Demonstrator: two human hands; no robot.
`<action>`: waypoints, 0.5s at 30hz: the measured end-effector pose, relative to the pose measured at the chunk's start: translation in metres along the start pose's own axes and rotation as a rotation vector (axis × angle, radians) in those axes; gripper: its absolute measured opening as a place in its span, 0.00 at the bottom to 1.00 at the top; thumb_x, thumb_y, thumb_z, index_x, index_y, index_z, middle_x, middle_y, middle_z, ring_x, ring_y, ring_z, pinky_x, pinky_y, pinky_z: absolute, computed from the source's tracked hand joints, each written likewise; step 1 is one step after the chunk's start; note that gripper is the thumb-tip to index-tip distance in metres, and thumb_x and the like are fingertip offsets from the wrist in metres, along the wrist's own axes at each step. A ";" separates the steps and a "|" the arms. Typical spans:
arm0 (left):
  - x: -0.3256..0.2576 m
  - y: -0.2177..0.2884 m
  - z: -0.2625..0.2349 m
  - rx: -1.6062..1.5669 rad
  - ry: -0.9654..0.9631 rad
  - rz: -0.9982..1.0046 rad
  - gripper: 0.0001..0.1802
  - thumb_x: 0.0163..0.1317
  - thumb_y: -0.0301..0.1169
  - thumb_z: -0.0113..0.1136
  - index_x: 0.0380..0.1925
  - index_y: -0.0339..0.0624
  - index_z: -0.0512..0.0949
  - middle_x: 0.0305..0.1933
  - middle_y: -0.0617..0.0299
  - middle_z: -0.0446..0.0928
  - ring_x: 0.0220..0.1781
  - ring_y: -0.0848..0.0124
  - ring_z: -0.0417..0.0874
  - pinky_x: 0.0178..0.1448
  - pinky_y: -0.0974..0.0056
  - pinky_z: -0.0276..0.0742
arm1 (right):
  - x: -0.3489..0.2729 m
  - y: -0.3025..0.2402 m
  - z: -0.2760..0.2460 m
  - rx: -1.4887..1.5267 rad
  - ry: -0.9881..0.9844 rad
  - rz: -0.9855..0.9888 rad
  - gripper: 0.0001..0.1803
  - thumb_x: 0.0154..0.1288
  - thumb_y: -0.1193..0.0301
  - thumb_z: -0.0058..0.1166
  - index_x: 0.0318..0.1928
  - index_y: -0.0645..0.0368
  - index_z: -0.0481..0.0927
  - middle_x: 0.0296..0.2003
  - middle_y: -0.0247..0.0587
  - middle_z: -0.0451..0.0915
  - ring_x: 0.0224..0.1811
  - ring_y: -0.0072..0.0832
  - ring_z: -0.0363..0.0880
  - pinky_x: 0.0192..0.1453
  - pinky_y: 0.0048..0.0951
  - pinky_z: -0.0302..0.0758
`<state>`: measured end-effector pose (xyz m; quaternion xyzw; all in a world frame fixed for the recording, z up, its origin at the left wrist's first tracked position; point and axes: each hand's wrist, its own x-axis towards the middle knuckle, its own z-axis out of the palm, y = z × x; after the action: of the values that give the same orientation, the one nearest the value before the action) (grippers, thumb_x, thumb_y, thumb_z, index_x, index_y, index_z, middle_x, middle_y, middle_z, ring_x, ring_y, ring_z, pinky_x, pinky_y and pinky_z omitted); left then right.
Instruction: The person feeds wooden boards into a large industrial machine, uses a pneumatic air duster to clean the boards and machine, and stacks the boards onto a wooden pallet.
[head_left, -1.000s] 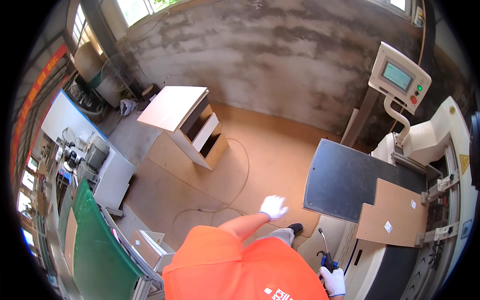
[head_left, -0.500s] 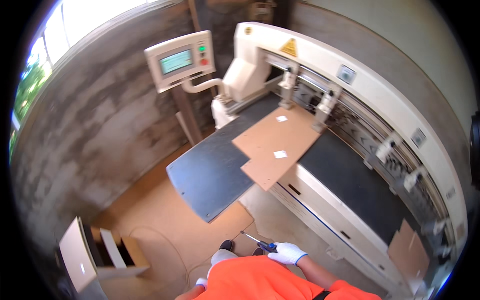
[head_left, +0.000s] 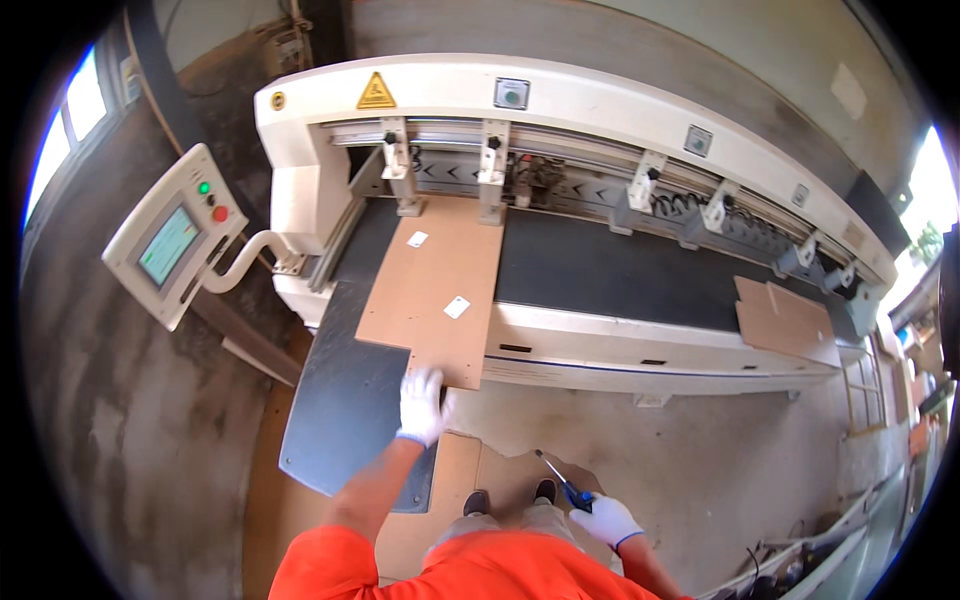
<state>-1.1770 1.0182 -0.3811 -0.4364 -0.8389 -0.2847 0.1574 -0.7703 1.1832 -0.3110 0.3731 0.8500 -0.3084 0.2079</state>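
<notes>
A brown board [head_left: 430,290] with two small white labels lies on the bed of a large white machine [head_left: 560,120], its near end jutting over the front edge. My left hand [head_left: 422,402], in a white glove, rests on the board's near corner. My right hand [head_left: 603,520], also gloved, hangs low by my side and grips a blue-handled screwdriver [head_left: 562,484] with its shaft pointing up and left. My orange sleeves fill the bottom of the view.
A dark grey feed plate [head_left: 345,410] extends from the machine's left front. A control panel with a screen [head_left: 170,240] stands on an arm at the left. More brown boards [head_left: 785,315] lie at the bed's right end. Flat cardboard [head_left: 470,475] covers the floor under my feet.
The view has swung from the workshop floor to face the machine. My left hand has risen from my side onto the board's near corner. My right hand still holds the screwdriver.
</notes>
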 end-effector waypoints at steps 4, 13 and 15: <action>0.055 -0.044 0.059 0.144 -0.208 -0.326 0.42 0.66 0.55 0.59 0.71 0.37 0.68 0.78 0.41 0.62 0.82 0.43 0.55 0.81 0.35 0.51 | -0.061 -0.023 0.037 0.316 0.037 0.225 0.30 0.62 0.46 0.59 0.50 0.59 0.85 0.41 0.60 0.87 0.48 0.56 0.86 0.52 0.50 0.80; 0.074 -0.030 0.057 0.198 -0.234 -0.515 0.42 0.66 0.56 0.54 0.72 0.39 0.69 0.81 0.50 0.62 0.84 0.49 0.54 0.82 0.43 0.52 | -0.147 -0.078 0.125 0.988 0.337 0.252 0.17 0.66 0.68 0.66 0.49 0.68 0.85 0.37 0.34 0.85 0.40 0.19 0.78 0.44 0.26 0.76; 0.074 -0.032 0.064 0.201 -0.188 -0.496 0.40 0.66 0.55 0.55 0.71 0.38 0.70 0.80 0.48 0.63 0.84 0.49 0.55 0.81 0.43 0.55 | -0.153 -0.103 0.129 1.040 0.376 0.216 0.14 0.67 0.68 0.65 0.46 0.66 0.85 0.33 0.32 0.83 0.35 0.18 0.77 0.39 0.27 0.75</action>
<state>-1.2468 1.0905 -0.4045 -0.2245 -0.9550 -0.1883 0.0466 -0.7361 0.9636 -0.2771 0.5601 0.5653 -0.5919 -0.1280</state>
